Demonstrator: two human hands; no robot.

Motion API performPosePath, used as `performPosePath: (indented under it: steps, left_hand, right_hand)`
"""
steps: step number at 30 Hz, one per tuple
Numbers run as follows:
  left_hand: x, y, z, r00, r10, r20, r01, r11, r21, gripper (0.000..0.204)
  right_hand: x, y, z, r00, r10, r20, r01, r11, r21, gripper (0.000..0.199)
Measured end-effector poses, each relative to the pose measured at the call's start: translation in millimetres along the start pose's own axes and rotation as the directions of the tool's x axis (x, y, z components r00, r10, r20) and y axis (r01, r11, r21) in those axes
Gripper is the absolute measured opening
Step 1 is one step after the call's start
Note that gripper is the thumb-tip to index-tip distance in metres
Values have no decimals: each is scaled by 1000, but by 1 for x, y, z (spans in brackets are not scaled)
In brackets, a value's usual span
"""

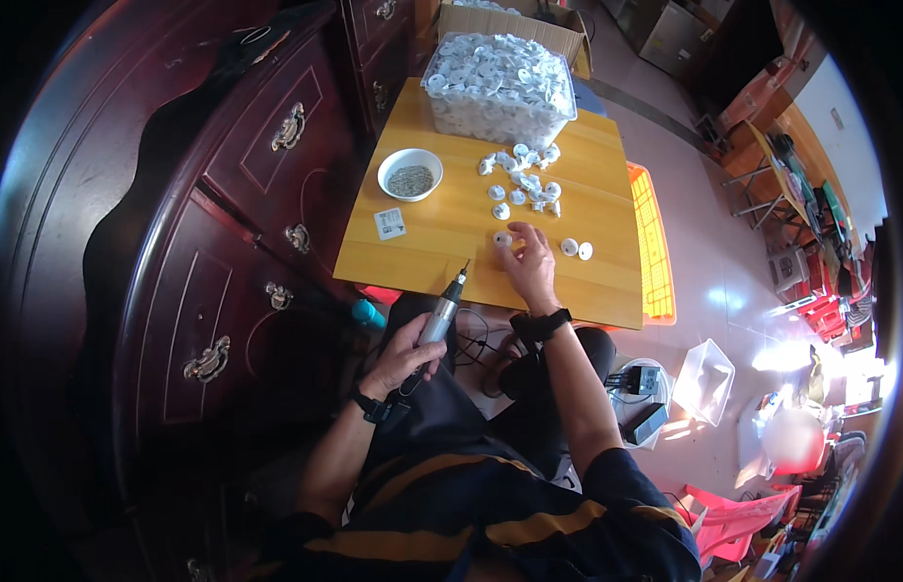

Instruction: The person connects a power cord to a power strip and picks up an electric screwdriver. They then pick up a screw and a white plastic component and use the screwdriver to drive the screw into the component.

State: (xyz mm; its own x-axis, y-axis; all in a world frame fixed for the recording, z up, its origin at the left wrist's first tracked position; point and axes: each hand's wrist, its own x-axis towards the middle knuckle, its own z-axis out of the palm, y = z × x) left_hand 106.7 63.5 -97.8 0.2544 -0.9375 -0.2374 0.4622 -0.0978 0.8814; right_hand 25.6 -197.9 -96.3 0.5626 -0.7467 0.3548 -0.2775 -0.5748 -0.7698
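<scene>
My left hand [410, 351] is wrapped round a silver and black electric screwdriver [440, 315], its thin bit tilted up over the table's near edge. On the wooden table [422, 247], the thumb and fingers of my right hand [532, 264] close on a small round white plastic part [502, 239]. To its right lie two more white parts [577, 249], apart from the hand. Farther back is a loose group of similar white parts [527, 175]. A white bowl [410, 155] of small metal pieces, probably screws, stands at the left, with a white printed card [389, 224] before it.
A clear bin [501, 121] heaped with white parts occupies the table's far end, before a cardboard box [529, 29]. Dark red drawers [248, 175] border the left side. An orange crate [653, 242] is beside the table's right edge. A white container [705, 381] sits on the floor.
</scene>
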Motion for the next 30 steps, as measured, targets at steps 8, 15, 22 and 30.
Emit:
performPosePath:
  steps: [8, 15, 22, 30]
  left_hand:
    - [0, -2, 1, 999, -14, -30, 13, 1000, -7, 40]
    - [-2, 0, 3, 999, -18, -37, 18, 1000, 3, 38]
    - [1, -1, 3, 999, -30, -38, 32, 999, 44, 39]
    - [4, -2, 3, 999, -24, -31, 26, 998, 62, 40]
  right_hand:
    - [8, -5, 14, 984, -15, 179, 61, 965, -254, 20]
    - [-5, -4, 16, 967, -50, 252, 0, 981, 195, 17]
    - [-14, 0, 17, 959, 24, 283, -88, 973, 214, 27]
    - [-16, 0, 20, 967, -29, 254, -31, 972, 232, 26]
